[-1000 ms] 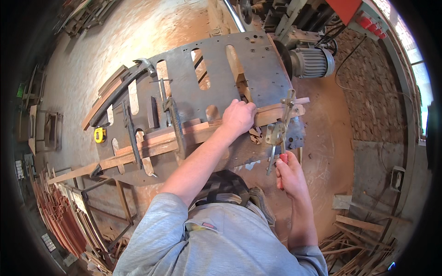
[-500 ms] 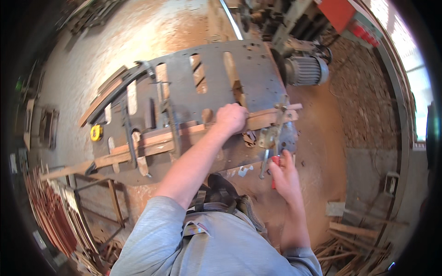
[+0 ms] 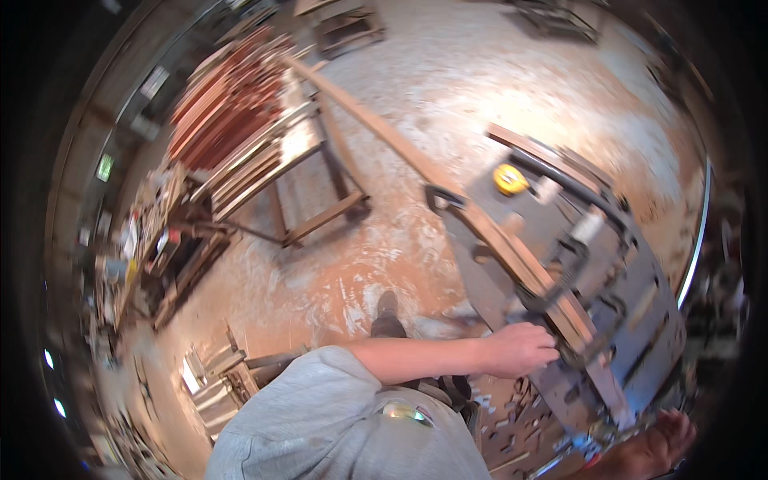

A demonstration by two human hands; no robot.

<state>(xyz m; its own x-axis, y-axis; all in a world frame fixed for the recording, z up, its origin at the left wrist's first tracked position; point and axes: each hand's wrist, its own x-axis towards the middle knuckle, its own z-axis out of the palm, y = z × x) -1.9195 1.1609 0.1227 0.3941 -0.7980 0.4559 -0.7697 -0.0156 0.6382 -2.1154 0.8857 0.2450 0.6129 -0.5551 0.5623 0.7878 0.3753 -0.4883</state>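
2 hands at work: left hand (image 3: 520,350) grips the wooden strip (image 3: 512,256) on the metal table (image 3: 640,304); right hand's (image 3: 652,448) fingers unclear.

shirt (image 3: 336,424): grey, short sleeves | forearms: bare | left hand (image 3: 520,350): no glove | right hand (image 3: 652,448): no glove | shoe (image 3: 387,314): dark

Grey steel work table (image 3: 640,288): matt, dull, slotted plate. Long brown wooden plank (image 3: 512,248) across it: raw, unvarnished. Yellow plastic tape measure (image 3: 510,179): slightly glossy. Concrete floor (image 3: 320,272): rough, dusted with pale sawdust. Grey cloth shirt (image 3: 336,424): soft, matt.
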